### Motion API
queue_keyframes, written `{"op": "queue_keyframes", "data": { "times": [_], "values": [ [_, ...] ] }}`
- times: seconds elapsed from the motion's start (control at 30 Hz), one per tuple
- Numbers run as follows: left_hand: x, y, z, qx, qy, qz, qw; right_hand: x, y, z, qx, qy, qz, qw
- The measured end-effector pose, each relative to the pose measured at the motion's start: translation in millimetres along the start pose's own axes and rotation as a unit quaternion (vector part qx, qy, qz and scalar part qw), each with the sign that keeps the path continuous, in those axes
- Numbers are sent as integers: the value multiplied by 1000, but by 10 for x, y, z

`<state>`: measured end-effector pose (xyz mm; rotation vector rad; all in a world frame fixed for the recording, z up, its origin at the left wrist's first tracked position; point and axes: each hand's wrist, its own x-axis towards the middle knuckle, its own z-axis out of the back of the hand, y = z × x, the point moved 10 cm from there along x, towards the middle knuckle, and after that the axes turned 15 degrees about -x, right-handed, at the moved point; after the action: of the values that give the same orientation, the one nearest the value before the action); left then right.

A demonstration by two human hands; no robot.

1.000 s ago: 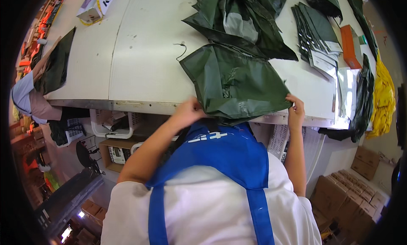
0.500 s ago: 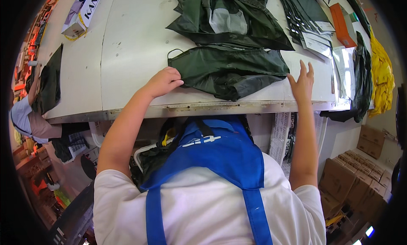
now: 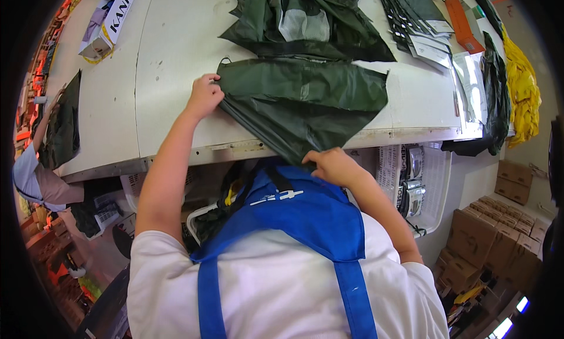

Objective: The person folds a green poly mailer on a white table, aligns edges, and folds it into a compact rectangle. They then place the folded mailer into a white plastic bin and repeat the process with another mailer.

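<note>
A dark green folded waterproof garment (image 3: 305,86) lies at the near edge of the white table (image 3: 176,86). My left hand (image 3: 205,96) pinches its left end, close to a small dark cord loop. With bent fingers, my right hand (image 3: 333,164) grips the garment's lower flap, which is drawn toward me over the table's edge into a point. Behind it lies another dark green garment (image 3: 352,28) with a pale mesh patch (image 3: 303,25) showing.
A stack of dark green packs with white labels (image 3: 426,45) lies far right beside an orange box (image 3: 464,23). Yellow cloth (image 3: 521,86) hangs at the right. A white open box (image 3: 108,28) stands far left. Baskets (image 3: 432,192) are under the table; another person works at left.
My right hand has moved from the garment's right end down to its lower flap and grips it. The flap is pulled toward me, and the fabric lies flatter. My left hand has shifted slightly up and left.
</note>
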<state>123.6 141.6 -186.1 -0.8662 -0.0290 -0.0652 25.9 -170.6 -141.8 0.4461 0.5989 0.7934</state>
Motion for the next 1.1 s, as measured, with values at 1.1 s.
{"op": "queue_keyframes", "data": {
  "times": [1.1],
  "values": [
    [-87,-1473,-1681,56,120,-161,978,441,-276,809,-187,-315,-40,930]
  ]
}}
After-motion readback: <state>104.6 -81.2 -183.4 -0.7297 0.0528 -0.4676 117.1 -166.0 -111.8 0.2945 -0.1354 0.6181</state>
